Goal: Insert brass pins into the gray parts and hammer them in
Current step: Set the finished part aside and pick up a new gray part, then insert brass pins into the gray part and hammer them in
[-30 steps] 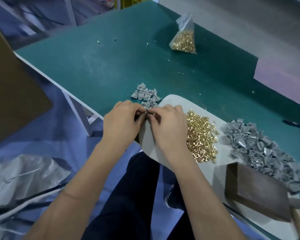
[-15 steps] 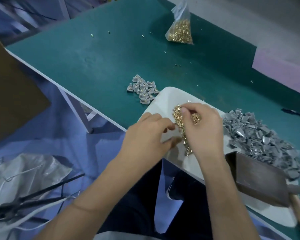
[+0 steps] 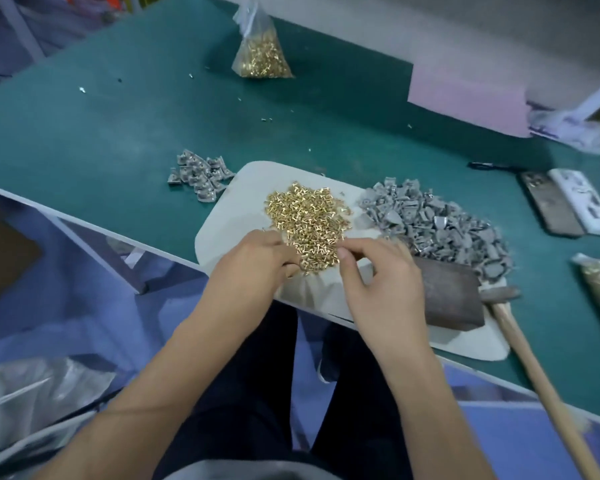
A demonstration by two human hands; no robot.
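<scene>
Left hand (image 3: 257, 261): knuckles up at the near edge of the brass pile, fingers curled under and touching the pins; whether they pinch anything cannot be told, since the fingertips are hidden.
Right hand (image 3: 378, 271): just right of the left, thumb and forefinger drawn together at the pile's near right edge; the tips seem to close on something tiny, but what it is cannot be told.
Brass pins (image 3: 307, 220): one loose heap of too many to count, lying directly beyond and between both hands, touching the fingertips.
White mat (image 3: 229, 209): one pale rounded sheet under the pins and hands, hanging slightly over the table edge.
Large gray pile (image 3: 437, 223): one heap of gray parts (dozens at least), just right of the pins and beyond the right hand.
Small gray pile (image 3: 200, 174): one cluster of roughly fifteen gray parts, off the mat's far left corner, apart from the left hand.
Dark block (image 3: 451, 297): one brown slab, just right of the right wrist.
Hammer (image 3: 534, 368): one, with a wooden handle running toward the viewer, its head beside the block.
Bags of pins (image 3: 262, 53): two clear bags, one at the table's far side, one at the right edge.
Green table (image 3: 118, 133): one, carrying everything, with a few stray pins scattered on it.
Phone-like items (image 3: 565, 206): two flat things side by side, far right.
</scene>
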